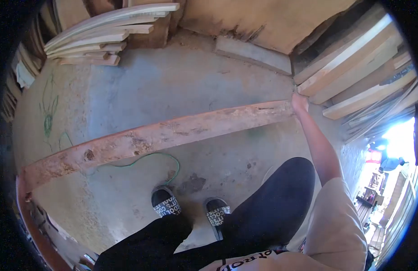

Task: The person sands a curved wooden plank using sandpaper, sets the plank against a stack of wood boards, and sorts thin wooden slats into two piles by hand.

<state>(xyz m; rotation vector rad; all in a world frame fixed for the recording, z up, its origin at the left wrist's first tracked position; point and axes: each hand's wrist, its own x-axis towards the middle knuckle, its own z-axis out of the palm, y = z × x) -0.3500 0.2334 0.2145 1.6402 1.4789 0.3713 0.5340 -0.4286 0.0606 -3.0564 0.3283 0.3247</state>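
A long, worn, reddish-brown wooden board (172, 133) stretches across the view above the concrete floor, its face scarred with rough patches and dark holes. At its right end, my right hand (300, 104) has its fingers wrapped round the wood. The board's left end meets another reddish-brown wooden piece (35, 235) that runs down the lower left edge; whether the two are joined I cannot tell. My left hand is out of view.
Stacked pale planks (105, 34) lie at the upper left. Thick timber beams (349, 63) lean at the upper right, near a concrete block (254, 54). A thin green cord (177, 165) trails on the floor by my slippers (166, 202). Bright daylight enters at right.
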